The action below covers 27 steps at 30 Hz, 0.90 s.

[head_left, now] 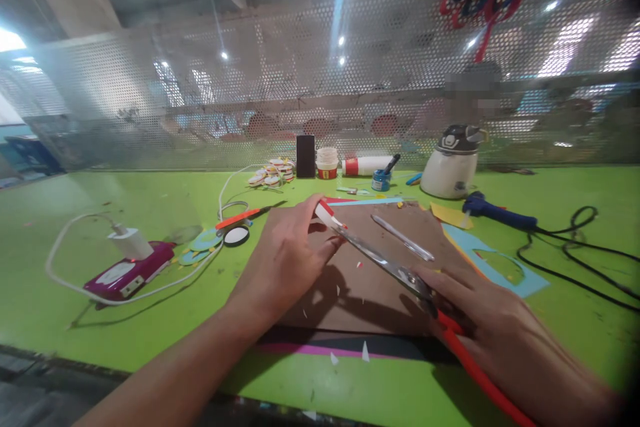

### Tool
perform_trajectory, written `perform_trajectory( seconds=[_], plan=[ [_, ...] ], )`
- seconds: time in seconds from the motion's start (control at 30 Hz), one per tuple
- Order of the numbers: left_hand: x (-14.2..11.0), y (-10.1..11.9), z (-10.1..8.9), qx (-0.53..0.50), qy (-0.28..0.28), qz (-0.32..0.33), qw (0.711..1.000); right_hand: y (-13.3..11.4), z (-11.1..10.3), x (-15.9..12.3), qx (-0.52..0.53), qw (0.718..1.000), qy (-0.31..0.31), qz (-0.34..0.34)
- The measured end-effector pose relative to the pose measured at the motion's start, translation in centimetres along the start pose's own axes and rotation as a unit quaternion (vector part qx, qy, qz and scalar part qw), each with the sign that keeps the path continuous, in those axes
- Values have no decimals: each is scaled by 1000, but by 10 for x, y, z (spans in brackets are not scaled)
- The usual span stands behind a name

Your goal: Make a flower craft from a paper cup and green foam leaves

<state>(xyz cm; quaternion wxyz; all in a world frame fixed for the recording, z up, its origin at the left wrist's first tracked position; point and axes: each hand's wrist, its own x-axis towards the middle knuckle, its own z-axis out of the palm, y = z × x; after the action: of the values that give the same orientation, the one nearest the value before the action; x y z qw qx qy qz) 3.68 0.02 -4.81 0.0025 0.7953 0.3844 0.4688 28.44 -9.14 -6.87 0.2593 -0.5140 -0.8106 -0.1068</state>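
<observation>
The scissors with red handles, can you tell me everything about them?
The scissors have silvery, metal-looking blades, a round pivot and red handles, partly hidden by the right hand gripping them. They slant above the brown sheet, tips forward-left, seemingly touching the white-and-red piece in the left hand.

The left grip (290, 250) pinches farther forward than the right grip (487, 320), which curls closed; the left forearm (193, 350) slants inward.

Bare-armed, bare-handed

Left hand (290, 250): ungloved, slim-fingered, its back smooth. Left forearm (187, 357): bare to the lower edge of view, narrowing wristward. Right hand (500, 327): ungloved too, fingers partly hidden. Right wrist (560, 377): bare as well.
</observation>
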Motion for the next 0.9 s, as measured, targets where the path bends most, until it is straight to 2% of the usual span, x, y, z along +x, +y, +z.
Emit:
perform_trajectory(
  seconds=[0.33,0.47,0.9],
  plan=[
    [-1,-2,2,48,17,20,999,-1,-1,-1,-20,1000,14,-15],
    [0,0,2,42,11,25,999,0,-1,-1,-13,1000,-4,-4],
    [-3,6,3,14,19,11,1000,12,3,-8,-54,998,14,-30]
  ],
)
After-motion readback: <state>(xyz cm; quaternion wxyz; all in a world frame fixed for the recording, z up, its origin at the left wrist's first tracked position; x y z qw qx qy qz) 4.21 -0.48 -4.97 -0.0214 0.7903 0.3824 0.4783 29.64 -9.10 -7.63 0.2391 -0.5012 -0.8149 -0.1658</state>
